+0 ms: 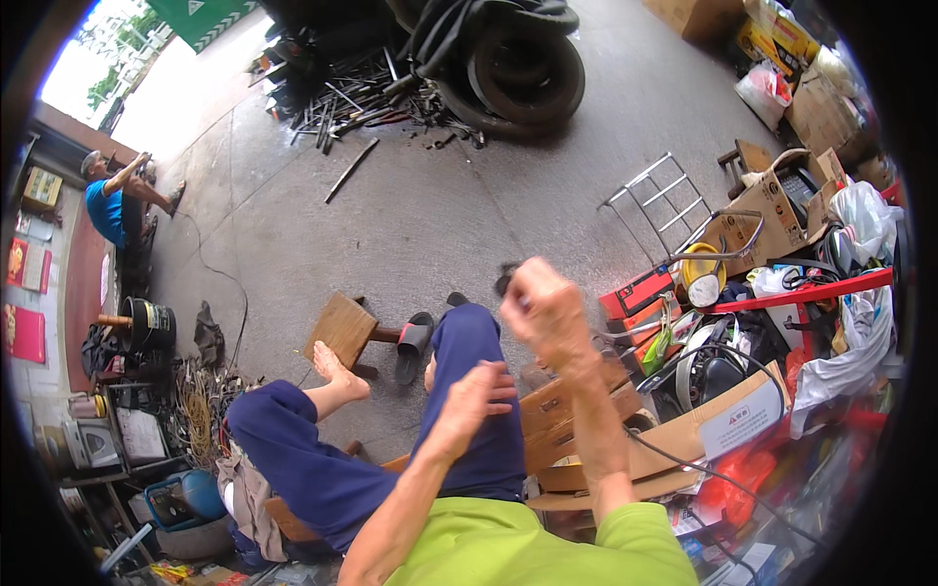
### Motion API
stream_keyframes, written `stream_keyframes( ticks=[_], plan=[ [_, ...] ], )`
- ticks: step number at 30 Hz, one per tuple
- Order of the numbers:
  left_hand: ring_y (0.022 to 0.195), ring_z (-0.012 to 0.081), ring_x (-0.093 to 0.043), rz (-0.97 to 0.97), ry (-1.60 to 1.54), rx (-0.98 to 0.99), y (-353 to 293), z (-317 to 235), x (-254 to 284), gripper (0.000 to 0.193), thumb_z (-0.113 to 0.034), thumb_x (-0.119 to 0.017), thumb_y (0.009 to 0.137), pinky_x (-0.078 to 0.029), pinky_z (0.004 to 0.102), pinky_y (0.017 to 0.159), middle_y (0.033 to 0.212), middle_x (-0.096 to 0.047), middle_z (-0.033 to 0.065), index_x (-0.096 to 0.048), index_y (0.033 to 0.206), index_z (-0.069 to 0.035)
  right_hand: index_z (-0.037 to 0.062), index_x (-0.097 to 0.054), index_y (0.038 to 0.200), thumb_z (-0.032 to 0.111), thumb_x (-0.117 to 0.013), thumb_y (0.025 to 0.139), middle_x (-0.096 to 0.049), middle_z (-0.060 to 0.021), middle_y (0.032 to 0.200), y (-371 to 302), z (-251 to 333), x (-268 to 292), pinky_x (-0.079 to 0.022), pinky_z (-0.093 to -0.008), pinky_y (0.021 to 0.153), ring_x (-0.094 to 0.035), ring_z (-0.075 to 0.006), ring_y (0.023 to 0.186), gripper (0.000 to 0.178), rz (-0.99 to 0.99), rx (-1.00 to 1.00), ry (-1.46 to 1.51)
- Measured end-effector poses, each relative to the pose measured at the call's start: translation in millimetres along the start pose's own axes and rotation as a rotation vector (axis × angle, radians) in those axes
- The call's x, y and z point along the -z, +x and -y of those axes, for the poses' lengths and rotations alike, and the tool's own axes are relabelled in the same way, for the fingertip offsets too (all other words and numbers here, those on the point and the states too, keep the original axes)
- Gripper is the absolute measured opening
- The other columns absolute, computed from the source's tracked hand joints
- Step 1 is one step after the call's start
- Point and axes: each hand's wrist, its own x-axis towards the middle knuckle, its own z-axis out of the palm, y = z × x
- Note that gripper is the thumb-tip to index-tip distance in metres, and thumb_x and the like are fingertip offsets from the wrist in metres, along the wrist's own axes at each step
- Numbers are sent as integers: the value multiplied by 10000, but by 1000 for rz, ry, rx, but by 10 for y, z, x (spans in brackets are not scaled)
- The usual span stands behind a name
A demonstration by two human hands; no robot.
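Observation:
My left hand [473, 405] is by my right thigh, in front of the navy trousers [476, 356], its fingers loosely stretched out and nothing seen in them. Raised ahead of my right knee is my right hand [540, 311], closed like a fist; what it holds, if anything, I cannot make out. A small dark blurred shape [505, 279] shows at its left edge, whether held or behind it I cannot tell. My bare left foot [339, 371] rests against a small wooden stool [339, 330]. Beside that stool lies a black slipper [414, 348].
On the right are a metal rack [667, 200], a red box [637, 293] and a torn cardboard box [718, 439] among clutter. Tyres [523, 83] and scattered rods [357, 109] lie ahead. Another person [109, 210] sits far left, near a black bucket [150, 324] and a cable [234, 278].

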Motion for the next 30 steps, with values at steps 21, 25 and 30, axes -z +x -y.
stream_keyframes(
  ticks=[21,25,30],
  plan=[
    [871,231,-683,-247,-967,-213,-2186,1010,1824,417,-302,-529,934,-581,322,751,985,-682,148,-564,1240,-21,46,-670,774,132,-653,755,-597,-70,680,-1962,2299,-1923,-443,-348,504,-586,-198,601,90,893,1052,7],
    [824,213,-669,-212,-900,-253,-2153,886,1754,372,-288,-546,928,-547,304,689,961,-677,126,-572,1199,-35,60,-642,656,162,-637,692,-616,-110,705,-2073,2152,-1961,-477,-425,545,-625,-291,662,108,889,1022,90],
    [766,190,-652,-71,-819,-290,-2088,768,1574,315,-269,-568,921,-505,283,612,930,-672,99,-581,1149,-53,57,-658,689,162,-651,693,-642,-128,692,-2255,2143,-1824,-500,-427,576,-641,-317,671,105,957,836,227]
  ],
)
